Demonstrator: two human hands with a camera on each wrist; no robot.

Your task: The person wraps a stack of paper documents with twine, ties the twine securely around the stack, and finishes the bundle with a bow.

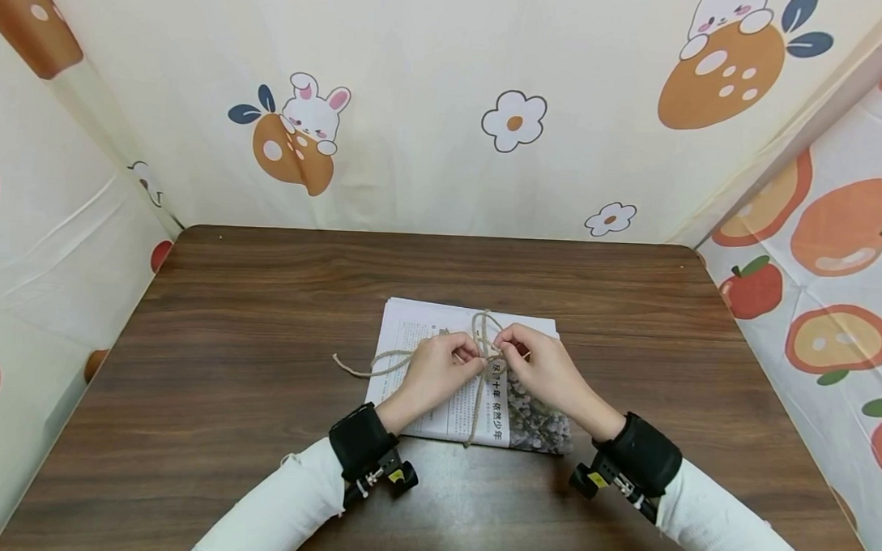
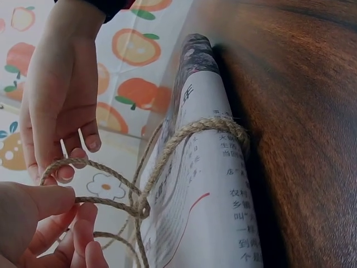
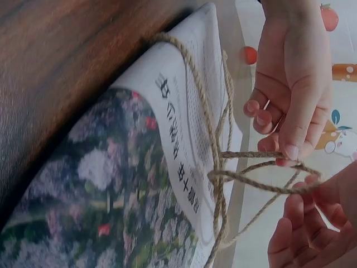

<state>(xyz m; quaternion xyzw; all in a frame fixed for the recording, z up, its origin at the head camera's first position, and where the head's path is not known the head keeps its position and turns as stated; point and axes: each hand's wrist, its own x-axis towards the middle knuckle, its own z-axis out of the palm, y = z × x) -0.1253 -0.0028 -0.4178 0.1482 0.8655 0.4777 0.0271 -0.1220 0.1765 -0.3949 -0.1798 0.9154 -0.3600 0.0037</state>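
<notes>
A folded newspaper stack [image 1: 443, 413] lies on the wooden table, with writing and a flower-tree photo on its outer page. Brown twine [image 1: 476, 410] wraps around it and crosses at a knot [image 2: 140, 209] on top. Above the knot, my left hand [image 1: 441, 366] pinches one strand between thumb and fingertips. From the other side, my right hand [image 1: 547, 372] pinches a loop of the twine, seen close in the right wrist view. The two hands' fingertips are close together. A loose twine end [image 1: 353, 371] trails left past the paper's edge.
The brown wooden table [image 1: 264, 318] extends around the stack on all sides. A printed cloth [image 1: 416, 145] with rabbits and flowers stands behind it, and fruit-patterned cloth [image 1: 841, 298] hangs at the right. Black camera straps [image 1: 362, 441] sit on both wrists.
</notes>
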